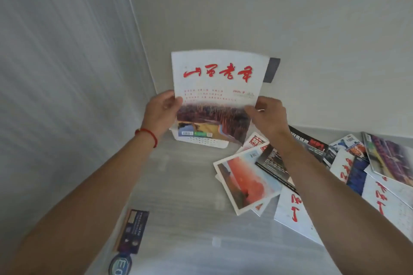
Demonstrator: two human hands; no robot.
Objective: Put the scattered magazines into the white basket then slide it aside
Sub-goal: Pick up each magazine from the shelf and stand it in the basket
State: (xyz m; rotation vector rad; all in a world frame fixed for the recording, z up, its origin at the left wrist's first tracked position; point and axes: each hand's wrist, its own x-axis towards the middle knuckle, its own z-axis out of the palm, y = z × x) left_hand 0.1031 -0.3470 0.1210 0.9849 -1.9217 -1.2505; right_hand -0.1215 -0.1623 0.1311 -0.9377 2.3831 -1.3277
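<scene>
Magazine upright between left grip and right grip, both pinching edges, above white basket.

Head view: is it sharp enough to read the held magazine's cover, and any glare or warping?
Head view: held magazine shows its big red title legibly, small text smeared; soft even light, no glare; wide-angle bends the wall lines; scattered magazines at right slightly blurred.

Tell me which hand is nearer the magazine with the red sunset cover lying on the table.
Right. The right hand grips the held magazine just above the sunset magazine; the left hand grips its opposite edge, farther away.
</scene>
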